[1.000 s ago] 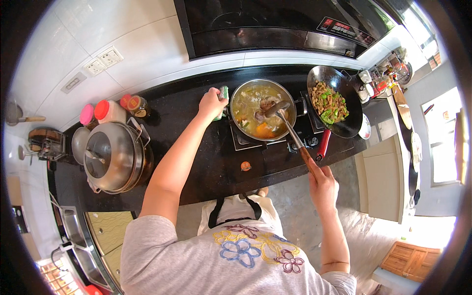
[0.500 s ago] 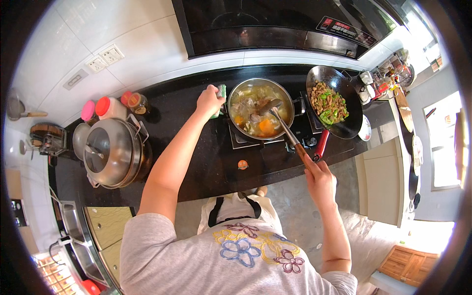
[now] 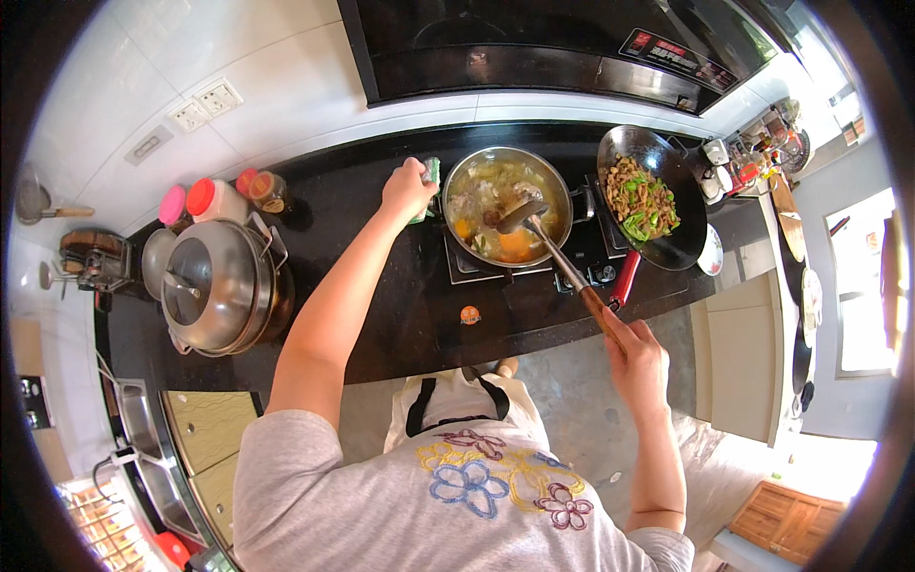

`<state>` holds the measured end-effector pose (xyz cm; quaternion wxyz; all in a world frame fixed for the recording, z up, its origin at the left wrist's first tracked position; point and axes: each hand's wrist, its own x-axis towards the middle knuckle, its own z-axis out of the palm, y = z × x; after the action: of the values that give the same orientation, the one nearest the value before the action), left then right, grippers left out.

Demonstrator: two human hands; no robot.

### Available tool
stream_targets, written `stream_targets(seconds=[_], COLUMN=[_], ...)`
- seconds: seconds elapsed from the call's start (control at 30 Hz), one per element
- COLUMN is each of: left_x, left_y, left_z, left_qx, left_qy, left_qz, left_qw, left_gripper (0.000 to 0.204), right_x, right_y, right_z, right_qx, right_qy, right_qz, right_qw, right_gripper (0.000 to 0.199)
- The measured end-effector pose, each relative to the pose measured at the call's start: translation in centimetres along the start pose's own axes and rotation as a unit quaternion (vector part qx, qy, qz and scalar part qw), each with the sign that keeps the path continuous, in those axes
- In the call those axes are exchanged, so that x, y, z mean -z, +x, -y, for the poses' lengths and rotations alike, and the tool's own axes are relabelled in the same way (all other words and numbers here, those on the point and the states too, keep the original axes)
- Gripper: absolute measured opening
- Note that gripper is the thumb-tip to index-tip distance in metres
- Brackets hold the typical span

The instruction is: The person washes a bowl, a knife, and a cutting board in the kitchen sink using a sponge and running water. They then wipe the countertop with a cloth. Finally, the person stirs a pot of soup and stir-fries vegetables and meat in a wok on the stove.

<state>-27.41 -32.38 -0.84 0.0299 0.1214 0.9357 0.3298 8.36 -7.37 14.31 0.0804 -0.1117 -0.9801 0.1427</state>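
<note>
Black counter (image 3: pixel 400 329), pot (image 3: pixel 505 149) of soup (image 3: pixel 486 181), wok (image 3: pixel 690 229) of brown-and-green stir-fry (image 3: pixel 643 205), left hand (image 3: pixel 407 193) closed around green cloth (image 3: pixel 433 173), right hand (image 3: pixel 637 364) tightly gripping spatula (image 3: pixel 570 273)

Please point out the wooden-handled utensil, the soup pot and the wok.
Wooden-handled utensil (image 3: pixel 565 262): head view, on its metal shaft.
Soup pot (image 3: pixel 505 152): head view, on its far inner wall.
Wok (image 3: pixel 691 217): head view, on its bare inner wall.

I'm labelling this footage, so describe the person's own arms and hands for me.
The left hand and right hand are ungloved. The forearms are bare too, with no watch or bracelet visible. Short light-grey sleeves belong to a shirt with embroidered flowers in blue, yellow and maroon.
</note>
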Motion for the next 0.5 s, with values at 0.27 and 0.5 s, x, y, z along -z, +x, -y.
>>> stream_targets(seconds=[0.27,0.5], left_x=[0.0,-0.9], left_y=[0.0,-1.5], left_z=[0.1,-1.0], left_qx=[-0.009,-0.013], left_qy=[-0.016,0.03], left_qz=[0.011,-0.061], left_qw=[1.0,0.998], left_gripper=[0.041,0.033], right_x=[-2.7,-5.5], right_y=[1.5,4.4], right_z=[-0.5,-0.3], right_qx=[-0.023,-0.071], right_qy=[0.07,0.172], right_qz=[-0.046,-0.041], right_qw=[0.996,0.982], right_gripper=[0.039,0.035])
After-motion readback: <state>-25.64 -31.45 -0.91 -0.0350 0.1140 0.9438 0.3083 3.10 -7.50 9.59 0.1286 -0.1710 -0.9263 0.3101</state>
